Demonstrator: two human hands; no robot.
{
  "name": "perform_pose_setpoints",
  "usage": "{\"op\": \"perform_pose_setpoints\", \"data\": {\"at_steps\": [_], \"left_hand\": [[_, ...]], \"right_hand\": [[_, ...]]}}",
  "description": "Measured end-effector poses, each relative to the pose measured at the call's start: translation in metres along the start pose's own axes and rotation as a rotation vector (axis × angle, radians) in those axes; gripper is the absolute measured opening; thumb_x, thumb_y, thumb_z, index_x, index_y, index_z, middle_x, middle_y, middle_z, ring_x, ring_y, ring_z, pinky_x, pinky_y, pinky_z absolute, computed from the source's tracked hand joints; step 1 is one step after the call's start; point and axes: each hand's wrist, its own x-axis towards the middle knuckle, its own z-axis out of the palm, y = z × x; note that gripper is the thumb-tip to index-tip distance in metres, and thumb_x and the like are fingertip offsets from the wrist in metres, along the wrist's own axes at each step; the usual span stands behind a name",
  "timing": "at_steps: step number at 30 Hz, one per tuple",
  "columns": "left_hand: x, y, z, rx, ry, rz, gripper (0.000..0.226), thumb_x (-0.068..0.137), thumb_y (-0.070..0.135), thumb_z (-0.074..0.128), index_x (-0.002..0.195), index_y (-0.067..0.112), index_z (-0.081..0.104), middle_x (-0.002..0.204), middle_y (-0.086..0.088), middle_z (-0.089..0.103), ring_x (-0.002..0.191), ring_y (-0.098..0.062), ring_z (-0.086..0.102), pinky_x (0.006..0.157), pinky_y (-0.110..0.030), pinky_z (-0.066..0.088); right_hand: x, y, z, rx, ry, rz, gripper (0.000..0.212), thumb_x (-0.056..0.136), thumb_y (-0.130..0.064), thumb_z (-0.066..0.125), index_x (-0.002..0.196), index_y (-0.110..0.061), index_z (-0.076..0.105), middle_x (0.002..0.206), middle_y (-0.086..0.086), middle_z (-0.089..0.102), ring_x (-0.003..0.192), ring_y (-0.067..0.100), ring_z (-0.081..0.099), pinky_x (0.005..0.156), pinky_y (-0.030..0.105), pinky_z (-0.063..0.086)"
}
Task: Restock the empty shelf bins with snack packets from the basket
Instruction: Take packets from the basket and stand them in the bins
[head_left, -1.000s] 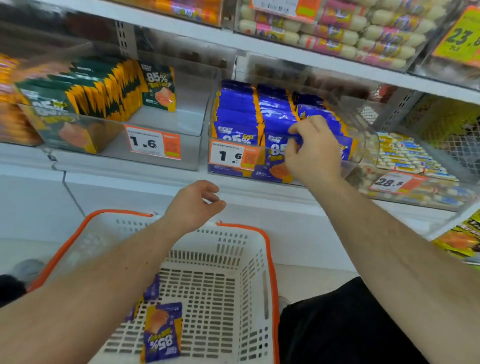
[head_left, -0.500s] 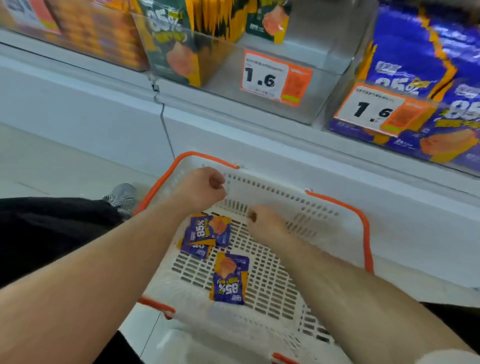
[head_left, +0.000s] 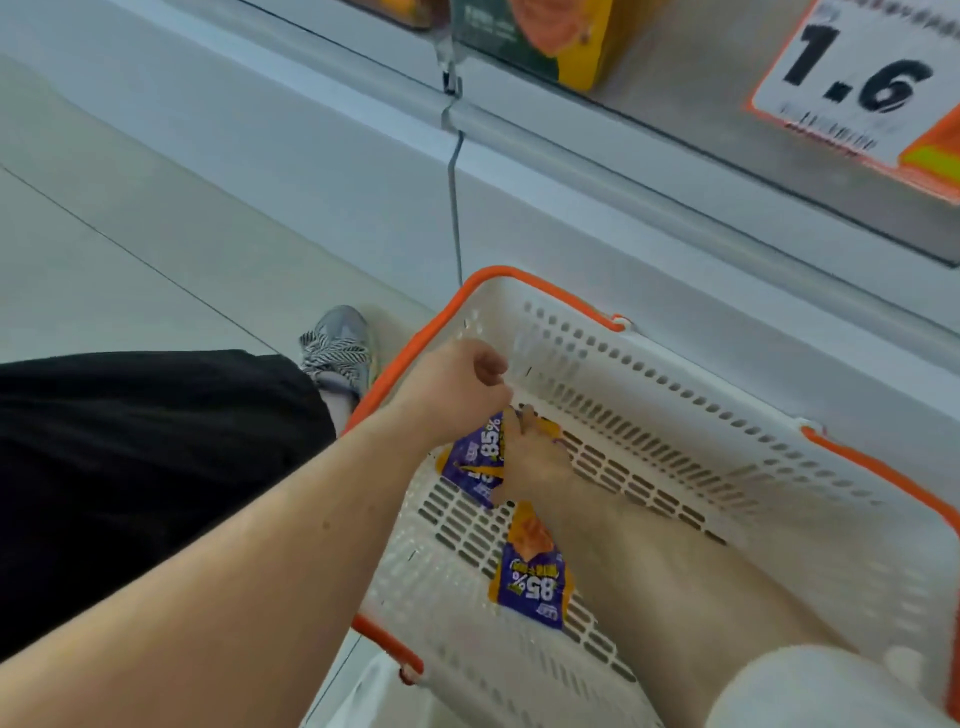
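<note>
The white basket (head_left: 691, 415) with an orange rim stands on the floor below the shelf. Purple and orange "85%" snack packets (head_left: 475, 462) lie at the far left of its floor, and one more purple packet (head_left: 532, 577) lies loose nearer to me. My right hand (head_left: 535, 462) reaches down into the basket and lies over the far packets, fingers on top and thumb at their edge, pinching them. My left hand (head_left: 457, 384) hovers just above, by the basket's left rim, fingers loosely curled and holding nothing. It hides my right fingertips.
The white shelf base (head_left: 597, 208) runs behind the basket. A clear bin with a green and yellow packet (head_left: 550, 36) and a "1.6" price tag (head_left: 852, 83) sit on the shelf above. My black-trousered leg (head_left: 156, 467) and grey shoe (head_left: 337, 348) are left of the basket.
My view dropped from the shelf bins to the basket. My right hand left the blue packets in the bin, went down into the basket and reached the far purple packets.
</note>
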Motion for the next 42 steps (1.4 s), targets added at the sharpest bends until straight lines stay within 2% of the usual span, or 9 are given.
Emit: {"op": "perform_pose_setpoints", "data": {"at_steps": [5,8,14,18,21,23,28,34,42], "left_hand": [[0.001,-0.001,0.004,0.026,-0.017,-0.009,0.027,0.089,0.023,0.065,0.116,0.023,0.062,0.105,0.01,0.064,0.093,-0.007,0.058,0.069,-0.014,0.04],[-0.003,-0.004,0.006,0.032,-0.032,-0.029,0.027,0.089,0.022,0.064,0.116,0.023,0.062,0.105,0.009,0.063,0.09,-0.008,0.058,0.061,-0.012,0.039],[-0.015,0.003,0.02,0.043,-0.149,-0.132,0.051,0.089,0.027,0.067,0.135,0.014,0.049,0.104,0.005,0.061,0.087,-0.011,0.058,0.073,-0.023,0.044],[-0.033,0.027,0.033,-0.111,-0.219,-0.169,0.078,0.087,0.047,0.068,0.146,0.009,0.035,0.141,-0.011,0.05,0.123,-0.027,0.053,0.1,-0.039,0.046],[-0.049,0.051,0.037,-0.201,-0.328,0.015,0.027,0.093,0.037,0.063,0.115,0.021,0.06,0.106,0.001,0.068,0.089,-0.012,0.067,0.072,-0.025,0.054],[-0.059,0.067,0.038,-0.25,-0.345,0.175,0.008,0.095,0.023,0.063,0.102,0.026,0.064,0.096,0.005,0.071,0.085,-0.013,0.068,0.07,-0.024,0.054],[-0.083,0.115,0.039,-0.131,-0.202,0.427,0.02,0.087,0.022,0.066,0.098,0.005,0.067,0.089,-0.017,0.071,0.076,-0.028,0.067,0.072,-0.047,0.056],[-0.104,0.189,0.051,0.041,-0.176,0.665,0.016,0.086,0.015,0.068,0.099,0.024,0.069,0.092,-0.001,0.073,0.078,-0.016,0.065,0.064,-0.024,0.047],[-0.14,0.282,0.091,-0.065,-0.206,0.889,0.014,0.08,0.032,0.072,0.092,0.026,0.07,0.087,0.004,0.073,0.083,-0.017,0.067,0.074,-0.033,0.053]], "right_hand": [[-0.01,0.005,0.02,-0.037,0.085,0.109,0.121,0.076,-0.031,0.081,0.156,-0.023,-0.01,0.156,0.02,0.015,0.118,0.037,0.053,0.082,0.042,0.054],[-0.033,0.02,0.025,0.041,0.083,0.206,0.124,0.073,-0.043,0.079,0.155,-0.02,-0.01,0.156,0.022,0.011,0.119,0.037,0.053,0.089,0.045,0.054],[-0.088,0.037,-0.017,0.598,0.182,0.257,0.123,0.077,-0.045,0.078,0.155,-0.021,-0.014,0.162,0.014,-0.007,0.143,0.037,0.029,0.102,0.041,0.047],[-0.142,0.038,-0.056,0.778,0.345,0.193,0.126,0.07,-0.048,0.078,0.153,-0.03,-0.015,0.159,0.008,-0.001,0.143,0.033,0.025,0.105,0.042,0.045],[-0.186,0.042,-0.079,0.797,0.473,0.118,0.123,0.073,-0.038,0.079,0.154,-0.025,-0.012,0.154,0.005,0.013,0.144,0.022,0.017,0.103,0.029,0.034],[-0.214,0.048,-0.092,0.778,0.526,0.113,0.125,0.069,-0.033,0.08,0.154,-0.028,-0.013,0.154,0.002,0.011,0.143,0.022,0.022,0.102,0.028,0.036],[-0.278,0.074,-0.131,0.619,0.678,0.125,0.119,0.062,-0.037,0.086,0.151,-0.029,0.008,0.134,0.002,0.026,0.124,0.02,0.045,0.087,0.025,0.043],[-0.357,0.109,-0.178,0.077,0.999,0.12,0.082,0.08,-0.028,0.071,0.151,-0.024,0.029,0.156,-0.001,0.021,0.123,0.029,0.052,0.09,0.04,0.05],[-0.425,0.164,-0.193,-0.02,1.32,0.272,0.032,0.08,-0.019,0.069,0.11,-0.01,0.063,0.104,0.011,0.059,0.091,0.037,0.06,0.075,0.041,0.046]]}}
